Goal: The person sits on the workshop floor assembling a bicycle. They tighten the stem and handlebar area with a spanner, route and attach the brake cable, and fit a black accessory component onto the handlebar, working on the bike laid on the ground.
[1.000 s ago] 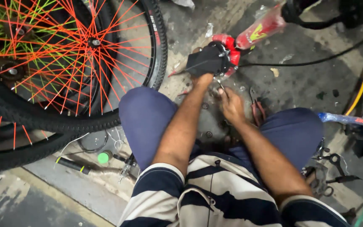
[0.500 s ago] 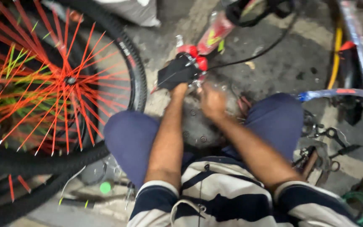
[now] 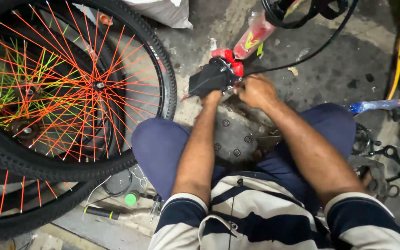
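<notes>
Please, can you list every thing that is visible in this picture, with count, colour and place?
bicycle wheel: at least two, black tyres with orange spokes, left
black and red part: one, top centre, at both hands
black cable: one, from the part to top right
red bottle: one, on floor, top centre
green cap: one, floor, lower left
black spanners: several, floor, right
left hand: under the part, grip hidden
right hand: beside the part, fingers curled

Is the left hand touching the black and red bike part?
Touching. The head view shows the left hand pressed up against the black and red part, with no gap between them.
</notes>
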Motion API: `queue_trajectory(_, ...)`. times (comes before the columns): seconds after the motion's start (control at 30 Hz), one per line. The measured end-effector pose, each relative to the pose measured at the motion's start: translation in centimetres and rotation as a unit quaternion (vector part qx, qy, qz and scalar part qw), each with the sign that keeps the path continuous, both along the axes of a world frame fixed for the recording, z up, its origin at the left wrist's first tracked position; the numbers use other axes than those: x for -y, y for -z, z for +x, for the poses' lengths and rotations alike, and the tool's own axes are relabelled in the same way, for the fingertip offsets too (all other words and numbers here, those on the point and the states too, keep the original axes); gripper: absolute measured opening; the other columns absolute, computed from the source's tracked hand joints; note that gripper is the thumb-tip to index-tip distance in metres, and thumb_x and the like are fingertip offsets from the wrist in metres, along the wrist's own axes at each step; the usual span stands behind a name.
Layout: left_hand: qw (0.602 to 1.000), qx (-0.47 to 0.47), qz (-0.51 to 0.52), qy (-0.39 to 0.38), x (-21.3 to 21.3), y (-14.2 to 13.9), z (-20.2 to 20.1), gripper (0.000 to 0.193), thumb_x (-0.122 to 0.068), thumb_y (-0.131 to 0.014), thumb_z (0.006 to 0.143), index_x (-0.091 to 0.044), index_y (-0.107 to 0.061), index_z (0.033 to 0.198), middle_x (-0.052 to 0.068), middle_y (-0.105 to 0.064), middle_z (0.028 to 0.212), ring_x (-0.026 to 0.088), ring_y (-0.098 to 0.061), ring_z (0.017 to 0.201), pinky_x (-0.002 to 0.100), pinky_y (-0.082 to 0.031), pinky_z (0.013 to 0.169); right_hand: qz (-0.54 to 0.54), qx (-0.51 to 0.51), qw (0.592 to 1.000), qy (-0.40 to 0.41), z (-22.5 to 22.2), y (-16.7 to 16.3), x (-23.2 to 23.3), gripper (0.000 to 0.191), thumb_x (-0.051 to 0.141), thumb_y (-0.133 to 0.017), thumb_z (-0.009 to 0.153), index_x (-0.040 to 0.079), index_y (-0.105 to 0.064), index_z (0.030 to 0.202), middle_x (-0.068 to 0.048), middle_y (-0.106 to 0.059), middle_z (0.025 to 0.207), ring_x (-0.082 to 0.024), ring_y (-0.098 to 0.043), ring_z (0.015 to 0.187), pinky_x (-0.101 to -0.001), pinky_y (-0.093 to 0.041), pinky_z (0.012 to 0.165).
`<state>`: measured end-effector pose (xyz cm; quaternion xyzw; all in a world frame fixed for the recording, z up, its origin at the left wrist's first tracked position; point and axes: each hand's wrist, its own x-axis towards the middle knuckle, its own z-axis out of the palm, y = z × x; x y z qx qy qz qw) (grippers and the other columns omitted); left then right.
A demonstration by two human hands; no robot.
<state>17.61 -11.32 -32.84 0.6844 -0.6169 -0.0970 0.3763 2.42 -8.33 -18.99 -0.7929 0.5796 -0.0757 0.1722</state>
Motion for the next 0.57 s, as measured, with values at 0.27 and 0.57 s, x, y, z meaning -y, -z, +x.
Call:
queue_trajectory(0.27,0.998,0.015,0.06,0.019,1.0,-2.6,0.3,0.031,-0.036,-0.065,0.087,-0.01,-0.075,0.1,0.019,-0.073,0.099,0.038,-0.071,0.094,0.049,-0.054,0.081,-0.089,0.087,0.973,0.194,2.5,5.5,-5.3,0.031,0.038,-0.068,0.098,0.009,-0.076,0.102,-0.023,-0.073,0.095,-0.046,-0.068,0.088,-0.0563,-0.053,0.077)
queue_trajectory(0.57,0.991,-0.051,0.051,0.109,-1.0,-8.3,-1.6,0.047,-0.054,-0.071,0.079,-0.012,-0.074,0.099,0.018,-0.074,0.094,0.039,-0.071,0.087,0.052,-0.053,0.074,0.12,-0.055,0.989,0.063,-3.8,8.6,-8.0,0.031,0.035,-0.058,0.095,0.009,-0.073,0.105,-0.023,-0.071,0.097,-0.043,-0.069,0.089,-0.0572,-0.054,0.078)
